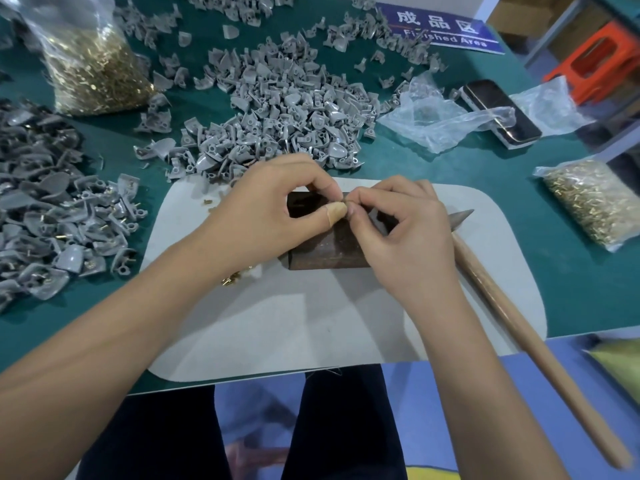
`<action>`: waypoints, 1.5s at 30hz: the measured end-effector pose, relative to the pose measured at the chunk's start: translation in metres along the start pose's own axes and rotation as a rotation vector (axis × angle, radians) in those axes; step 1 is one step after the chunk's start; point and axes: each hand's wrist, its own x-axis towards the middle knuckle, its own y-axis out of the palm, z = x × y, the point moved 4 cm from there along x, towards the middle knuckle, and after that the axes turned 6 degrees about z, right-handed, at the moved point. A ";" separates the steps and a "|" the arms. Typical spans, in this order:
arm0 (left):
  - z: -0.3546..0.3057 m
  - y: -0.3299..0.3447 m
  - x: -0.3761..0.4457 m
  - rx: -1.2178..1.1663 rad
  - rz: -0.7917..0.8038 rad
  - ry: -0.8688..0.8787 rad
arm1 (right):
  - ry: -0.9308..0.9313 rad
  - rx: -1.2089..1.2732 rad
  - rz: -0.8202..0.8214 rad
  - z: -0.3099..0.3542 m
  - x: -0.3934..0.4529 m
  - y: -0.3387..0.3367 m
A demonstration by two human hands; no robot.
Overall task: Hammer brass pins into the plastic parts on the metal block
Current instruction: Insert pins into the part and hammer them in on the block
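While both wrists hover over the metal block (327,249), left hand (266,216) and right hand (401,230) fingers pinch together.

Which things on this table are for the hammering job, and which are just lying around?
For the job:
- dark metal block
- wooden-handled hammer
- heap of grey plastic parts
- clear bag of brass pins
- loose brass pins

Just lying about:
- black phone
- crumpled empty plastic bag
- blue sign
- orange stool

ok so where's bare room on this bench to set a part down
The near half of the grey mat, between the metal block and the table edge. Also the green strip between mat and right pin bag. Left and far sides are crowded with grey parts.
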 end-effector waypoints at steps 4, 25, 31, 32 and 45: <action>0.004 0.001 -0.001 -0.049 0.019 -0.037 | 0.018 -0.012 -0.042 0.002 -0.006 0.000; 0.002 0.000 -0.004 -0.022 -0.017 -0.060 | 0.583 -0.440 0.019 -0.064 -0.083 -0.065; 0.000 0.001 -0.004 0.011 -0.043 -0.059 | 0.390 -0.046 -0.069 -0.034 -0.059 -0.081; 0.000 0.001 -0.004 0.012 -0.045 -0.062 | 0.340 -0.011 -0.023 -0.025 -0.054 -0.079; 0.004 -0.001 -0.006 -0.003 -0.050 -0.073 | 0.183 -0.261 0.029 0.025 -0.034 -0.065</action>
